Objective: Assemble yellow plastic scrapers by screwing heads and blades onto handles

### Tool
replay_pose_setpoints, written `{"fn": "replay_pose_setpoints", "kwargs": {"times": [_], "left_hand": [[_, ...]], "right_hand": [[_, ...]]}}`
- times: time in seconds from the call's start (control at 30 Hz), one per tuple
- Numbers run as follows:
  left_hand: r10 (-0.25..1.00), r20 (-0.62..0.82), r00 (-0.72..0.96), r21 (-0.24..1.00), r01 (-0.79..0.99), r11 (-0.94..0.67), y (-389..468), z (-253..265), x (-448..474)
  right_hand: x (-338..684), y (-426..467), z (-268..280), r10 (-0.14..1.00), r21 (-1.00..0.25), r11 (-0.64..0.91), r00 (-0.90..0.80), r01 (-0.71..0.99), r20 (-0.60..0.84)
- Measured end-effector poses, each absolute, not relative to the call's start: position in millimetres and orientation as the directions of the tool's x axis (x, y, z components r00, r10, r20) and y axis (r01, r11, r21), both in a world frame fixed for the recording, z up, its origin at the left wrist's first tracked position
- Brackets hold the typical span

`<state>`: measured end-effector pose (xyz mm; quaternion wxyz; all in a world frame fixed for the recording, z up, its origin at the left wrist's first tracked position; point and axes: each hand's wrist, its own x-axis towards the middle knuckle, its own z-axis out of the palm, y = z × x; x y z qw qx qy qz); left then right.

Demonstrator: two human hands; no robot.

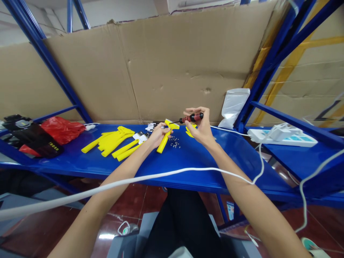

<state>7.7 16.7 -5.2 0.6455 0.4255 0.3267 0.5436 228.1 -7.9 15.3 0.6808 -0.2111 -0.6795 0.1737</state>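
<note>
Well inside table edge (pixel 182 183): left fingers (pixel 162 124) clamp yellow piece (pixel 162 145), right fingers (pixel 190 126) hold screwdriver (pixel 191 118).

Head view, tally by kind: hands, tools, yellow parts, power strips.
Bare hands, left and right: 2
Red-and-black screwdriver: 1
Yellow T-shaped plastic part in left hand: 1
White plastic power strip: 1
Total: 5
Loose yellow parts excluded: they overlap.
</note>
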Motion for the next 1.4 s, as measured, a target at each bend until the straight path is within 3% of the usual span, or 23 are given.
{"fn": "replay_pose_setpoints", "kwargs": {"times": [0.17, 0.37, 0.6, 0.8, 1.07, 1.4], "left_hand": [[0.974, 0.049, 0.222, 0.910, -0.412, 0.048, 16.8, -5.3, 6.5], [0.977, 0.036, 0.212, 0.914, -0.402, 0.053, 18.1, -5.4, 5.9], [0.968, 0.037, 0.250, 0.926, -0.373, 0.060, 15.4, -5.3, 7.1], [0.977, 0.027, 0.210, 0.926, -0.374, 0.055, 16.2, -7.2, 7.9], [0.968, 0.021, 0.249, 0.931, -0.359, 0.072, 14.7, -6.0, 7.9], [0.969, 0.013, 0.246, 0.933, -0.352, 0.077, 13.3, -2.9, 6.9]], "right_hand": [[229.6, -10.7, 17.1, 0.544, -0.553, 0.811, 0.100, 0.192, 0.833], [229.2, -7.3, 15.8, 0.535, -0.535, 0.844, 0.006, 0.044, 0.845], [231.7, -10.1, 18.3, 0.533, -0.539, 0.808, 0.095, 0.236, 0.841], [229.8, -9.5, 18.1, 0.563, -0.561, 0.825, -0.026, 0.073, 0.826], [231.6, -8.9, 17.4, 0.593, -0.597, 0.789, 0.071, 0.150, 0.802], [229.7, -10.3, 18.3, 0.592, -0.590, 0.805, -0.026, 0.063, 0.806]]}}
